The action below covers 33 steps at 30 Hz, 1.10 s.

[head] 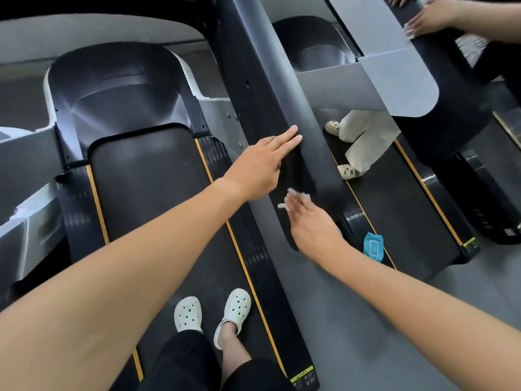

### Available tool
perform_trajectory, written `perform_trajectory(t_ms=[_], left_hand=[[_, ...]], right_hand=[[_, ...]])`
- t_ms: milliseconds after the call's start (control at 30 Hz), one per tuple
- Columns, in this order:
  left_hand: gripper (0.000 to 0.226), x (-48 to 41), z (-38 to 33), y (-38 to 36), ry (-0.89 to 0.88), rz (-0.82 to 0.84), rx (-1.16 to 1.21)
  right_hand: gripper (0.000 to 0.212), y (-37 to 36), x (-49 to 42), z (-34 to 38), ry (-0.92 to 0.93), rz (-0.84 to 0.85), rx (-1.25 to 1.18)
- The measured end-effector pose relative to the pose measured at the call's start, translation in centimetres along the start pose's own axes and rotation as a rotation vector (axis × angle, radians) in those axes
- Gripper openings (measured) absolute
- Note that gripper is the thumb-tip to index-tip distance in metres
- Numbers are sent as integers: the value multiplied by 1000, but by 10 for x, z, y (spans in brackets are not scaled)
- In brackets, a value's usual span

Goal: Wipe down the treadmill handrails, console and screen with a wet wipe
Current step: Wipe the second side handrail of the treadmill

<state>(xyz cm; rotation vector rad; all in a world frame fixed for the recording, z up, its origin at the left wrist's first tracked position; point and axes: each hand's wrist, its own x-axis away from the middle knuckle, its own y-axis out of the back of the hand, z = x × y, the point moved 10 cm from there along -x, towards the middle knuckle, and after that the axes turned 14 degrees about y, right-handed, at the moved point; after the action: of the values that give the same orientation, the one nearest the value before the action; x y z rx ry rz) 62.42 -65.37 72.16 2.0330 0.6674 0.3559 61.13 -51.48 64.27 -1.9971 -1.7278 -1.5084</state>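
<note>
I stand on a treadmill belt [158, 198] and look down at its right handrail [284, 108], a long dark bar running from the top centre toward me. My left hand [262, 165] rests on the rail with straight fingers laid flat. My right hand [313, 224] is just below it at the rail's near end and presses a small white wet wipe [296, 197] against the rail; only the wipe's edges show past my fingertips. How the fingers grip the wipe is hidden. The console and screen are out of view.
A blue wet-wipe pack [373, 247] lies on the neighbouring treadmill's belt to the right. Another person stands there in cream trousers and clogs [349, 171], a hand [431, 16] on that machine's grey rail at the top right. Grey floor lies between the machines.
</note>
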Motion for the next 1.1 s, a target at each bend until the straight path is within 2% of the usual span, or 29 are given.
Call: perform_trajectory(t_ms=[100,200,267,433,533,633,733,900,1000,1100], left_hand=[[72,-1,-2,2,-9,6,-17],[73,-1,-1,1,-14,1,-38],[75,-1,1,-3,-25,-12,-63],[78,0,2,-13,-55,-36,-132],[80,-1,2,-14,-52,-30,-123],[79,0,-1,-12,-42,-29,-115],[78,2,-5,-12,-21,-22,-102],[81,3,-5,-10,4,-14,-100],[80,4,-7,-7,9,-15,-95],[78,4,-9,-6,30,-18,-60]], right_hand=[[69,19,9,-41,-192,-89,36],[69,23,7,-49,-299,-84,-12],[69,16,-4,-27,-258,-37,-9],[60,-28,-25,47,63,138,-38],[61,-18,-20,23,16,102,-11],[73,7,-12,-21,-122,9,79],[79,10,-10,-30,-189,-11,73],[71,-6,-11,11,-29,55,-6],[67,8,5,-11,-107,-73,12],[63,26,35,-60,-336,-359,-128]])
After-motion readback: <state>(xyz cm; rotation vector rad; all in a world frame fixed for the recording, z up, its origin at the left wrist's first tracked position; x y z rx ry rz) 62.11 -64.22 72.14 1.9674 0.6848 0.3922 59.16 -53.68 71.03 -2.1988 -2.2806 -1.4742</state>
